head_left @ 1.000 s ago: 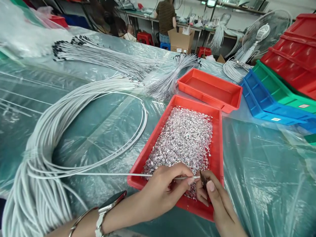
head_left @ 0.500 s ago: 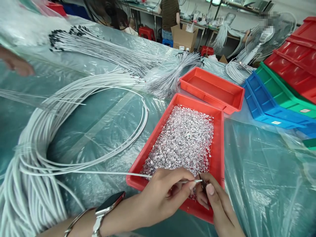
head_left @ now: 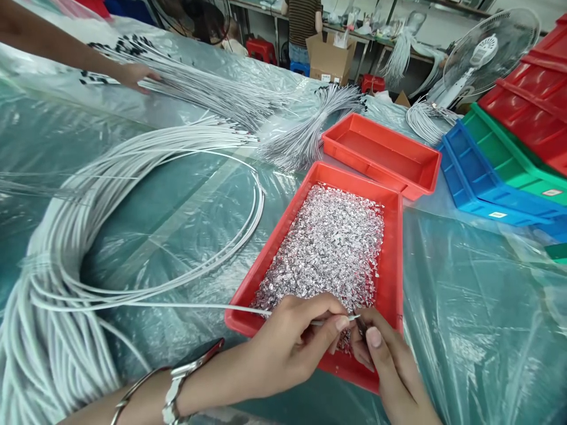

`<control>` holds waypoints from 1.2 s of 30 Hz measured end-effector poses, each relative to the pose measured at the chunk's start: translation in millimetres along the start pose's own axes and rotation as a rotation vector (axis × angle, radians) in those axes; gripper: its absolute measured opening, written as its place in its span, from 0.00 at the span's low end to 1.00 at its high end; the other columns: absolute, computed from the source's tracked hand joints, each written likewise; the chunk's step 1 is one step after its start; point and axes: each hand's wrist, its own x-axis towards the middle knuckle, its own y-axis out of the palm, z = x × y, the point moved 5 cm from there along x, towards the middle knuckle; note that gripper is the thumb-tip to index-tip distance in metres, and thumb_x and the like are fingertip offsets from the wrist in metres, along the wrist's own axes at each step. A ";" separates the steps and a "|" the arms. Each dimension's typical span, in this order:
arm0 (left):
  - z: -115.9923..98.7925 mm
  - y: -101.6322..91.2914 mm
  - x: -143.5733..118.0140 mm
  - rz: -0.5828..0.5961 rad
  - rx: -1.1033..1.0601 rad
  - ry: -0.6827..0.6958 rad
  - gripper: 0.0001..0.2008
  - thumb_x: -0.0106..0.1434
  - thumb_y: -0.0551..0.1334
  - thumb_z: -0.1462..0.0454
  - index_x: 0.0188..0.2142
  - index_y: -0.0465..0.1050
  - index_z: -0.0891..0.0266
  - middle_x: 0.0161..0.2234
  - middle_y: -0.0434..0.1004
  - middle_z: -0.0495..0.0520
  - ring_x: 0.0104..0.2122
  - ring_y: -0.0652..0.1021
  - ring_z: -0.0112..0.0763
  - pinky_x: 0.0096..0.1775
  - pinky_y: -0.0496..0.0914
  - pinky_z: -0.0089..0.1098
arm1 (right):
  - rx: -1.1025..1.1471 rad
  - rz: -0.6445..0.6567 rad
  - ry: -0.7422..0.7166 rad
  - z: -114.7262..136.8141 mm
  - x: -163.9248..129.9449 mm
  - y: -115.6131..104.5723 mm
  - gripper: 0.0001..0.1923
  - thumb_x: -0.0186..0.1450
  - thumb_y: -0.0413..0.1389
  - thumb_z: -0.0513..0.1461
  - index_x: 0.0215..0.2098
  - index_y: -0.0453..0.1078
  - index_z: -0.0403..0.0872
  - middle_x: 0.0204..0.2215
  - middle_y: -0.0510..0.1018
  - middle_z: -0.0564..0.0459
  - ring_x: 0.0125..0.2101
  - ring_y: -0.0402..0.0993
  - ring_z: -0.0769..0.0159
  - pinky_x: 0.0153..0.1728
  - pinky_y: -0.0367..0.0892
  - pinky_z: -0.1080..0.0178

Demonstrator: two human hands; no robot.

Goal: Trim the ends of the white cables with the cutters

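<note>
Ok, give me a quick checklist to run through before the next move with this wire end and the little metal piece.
1. Wire end pinched by left hand near its tip: ok; white wire runs taut to the fingers.
2. Small dark piece in right hand at the wire tip: held, ok; whether seated on the wire, cannot tell.
3. Red tray stocked with silver pieces: ok.
4. Wire coil untangled along this strand: cannot tell.
5. Another person's hand far off, on the distant wire bundle: ok.
</note>
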 end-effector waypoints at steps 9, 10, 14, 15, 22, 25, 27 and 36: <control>-0.1 0.4 -1.8 -0.010 0.057 0.008 0.07 0.69 0.56 0.67 0.33 0.67 0.62 0.23 0.69 0.44 0.21 0.66 0.19 0.23 0.61 0.21 | -0.081 0.090 -0.050 -13.4 2.6 -1.7 0.21 0.72 0.45 0.53 0.50 0.74 0.56 0.41 0.79 0.52 0.41 0.74 0.60 0.43 0.68 0.65; 0.1 0.5 -1.8 -0.009 0.070 0.005 0.07 0.69 0.56 0.67 0.32 0.67 0.62 0.23 0.68 0.44 0.21 0.66 0.20 0.23 0.60 0.21 | -0.073 0.090 -0.025 -14.6 2.5 -2.0 0.21 0.72 0.45 0.54 0.51 0.73 0.56 0.42 0.79 0.52 0.42 0.74 0.60 0.44 0.68 0.65; -0.8 1.1 -0.6 0.003 0.096 0.011 0.07 0.68 0.55 0.68 0.32 0.66 0.62 0.23 0.66 0.44 0.20 0.65 0.20 0.23 0.60 0.22 | -0.025 0.024 0.071 -10.5 -2.3 -0.2 0.24 0.69 0.46 0.58 0.51 0.74 0.57 0.43 0.78 0.53 0.44 0.72 0.59 0.46 0.67 0.65; -1.4 1.0 -0.4 0.003 0.092 0.019 0.06 0.68 0.55 0.69 0.32 0.66 0.62 0.23 0.66 0.44 0.20 0.64 0.19 0.23 0.60 0.22 | -0.012 -0.002 0.086 -8.0 -3.8 0.8 0.25 0.68 0.46 0.59 0.50 0.74 0.58 0.44 0.78 0.53 0.44 0.72 0.59 0.46 0.66 0.64; -1.0 1.6 -2.3 0.010 0.127 0.052 0.05 0.68 0.57 0.69 0.33 0.65 0.61 0.22 0.66 0.42 0.20 0.64 0.19 0.23 0.59 0.22 | 0.123 -0.017 0.152 0.0 -3.8 8.5 0.25 0.66 0.49 0.61 0.44 0.74 0.54 0.30 0.73 0.55 0.33 0.67 0.64 0.40 0.63 0.65; -2.2 2.4 -3.6 -0.005 0.214 0.115 0.05 0.68 0.57 0.70 0.34 0.65 0.61 0.22 0.66 0.42 0.20 0.65 0.20 0.24 0.59 0.24 | 0.242 0.062 0.159 -0.3 -1.3 11.7 0.24 0.66 0.50 0.60 0.41 0.72 0.51 0.23 0.64 0.59 0.26 0.60 0.68 0.31 0.60 0.67; -3.4 3.1 -4.7 -0.020 0.276 0.167 0.05 0.68 0.56 0.69 0.35 0.65 0.61 0.23 0.69 0.43 0.21 0.67 0.21 0.25 0.61 0.25 | 0.311 0.082 0.172 -0.7 -0.7 12.6 0.23 0.66 0.51 0.59 0.40 0.71 0.51 0.24 0.62 0.59 0.26 0.57 0.69 0.30 0.59 0.68; -7.5 8.3 -11.0 -0.037 0.488 0.337 0.06 0.71 0.52 0.69 0.37 0.66 0.63 0.26 0.76 0.49 0.21 0.72 0.26 0.24 0.63 0.29 | 0.476 0.121 0.218 -1.0 0.5 15.3 0.20 0.64 0.56 0.57 0.38 0.70 0.50 0.23 0.60 0.61 0.23 0.54 0.73 0.26 0.59 0.70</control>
